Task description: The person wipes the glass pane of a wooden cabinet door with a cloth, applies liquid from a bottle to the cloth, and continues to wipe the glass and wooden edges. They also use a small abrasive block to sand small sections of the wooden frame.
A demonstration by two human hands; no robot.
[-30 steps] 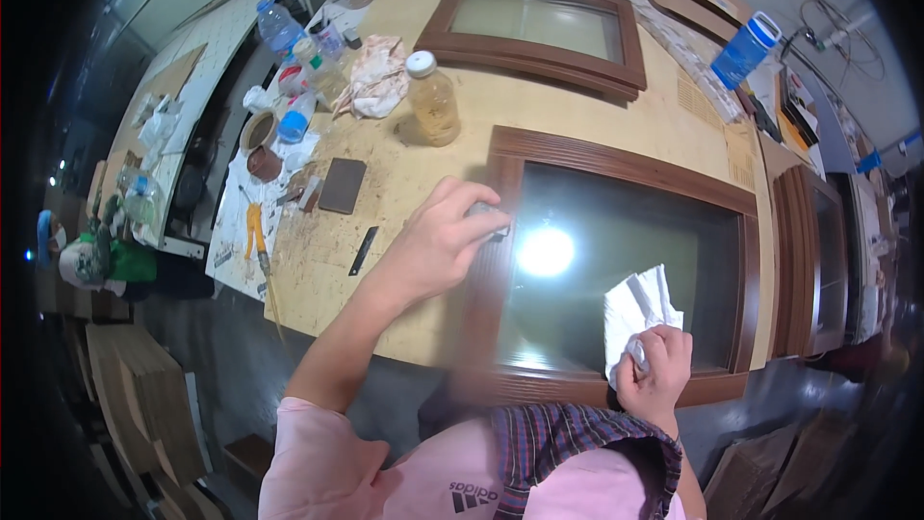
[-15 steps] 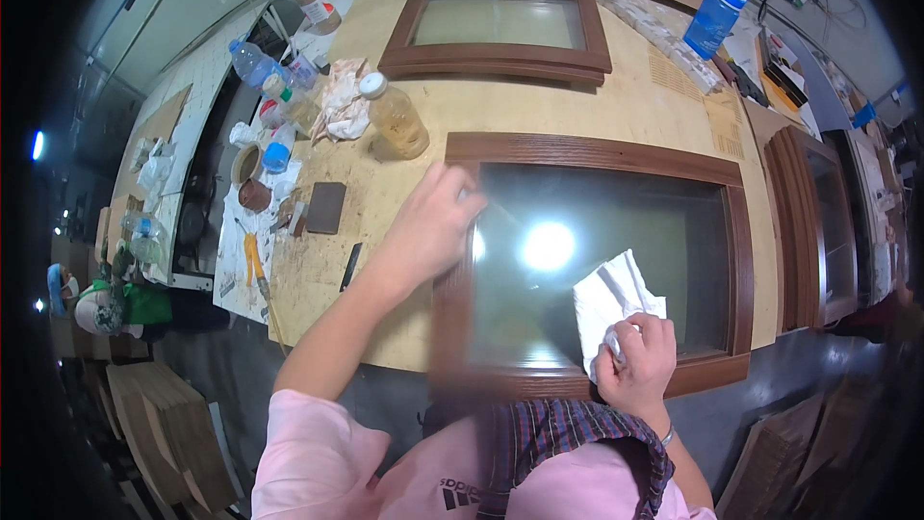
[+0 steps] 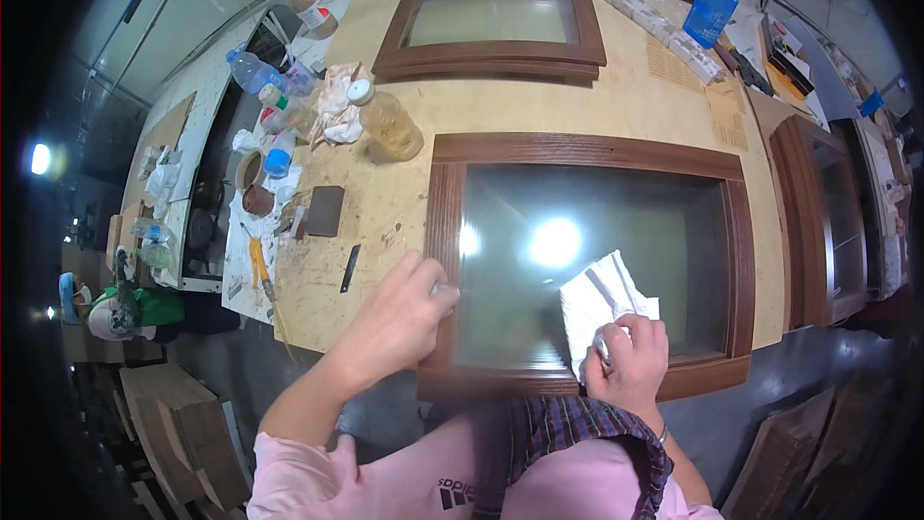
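Note:
A brown wooden frame with a glass pane [image 3: 520,318] lies flat on the workbench in front of me, a bright lamp reflected in the glass. At its left rail is my left hand [image 3: 399,313], fingers curled in a pinch; a small pale bit shows at the fingertips, too small to name. Over the lower right of the pane, my right hand [image 3: 630,356] grips a folded white cloth or paper wipe [image 3: 602,299], which spreads out over the glass beyond my fingers.
A smaller glazed frame [image 3: 491,67] lies farther back. Left of it stand a jar of yellowish liquid [image 3: 393,130], several bottles and crumpled rags. A dark block [image 3: 325,211], a thin black blade [image 3: 350,268] and a yellow-handled tool [image 3: 258,260] lie at left. A blue bottle [image 3: 714,5] stands back right.
My left hand has come down along the left rail, from near its far corner toward me. The right hand and the white wipe have barely moved; the view has shifted slightly.

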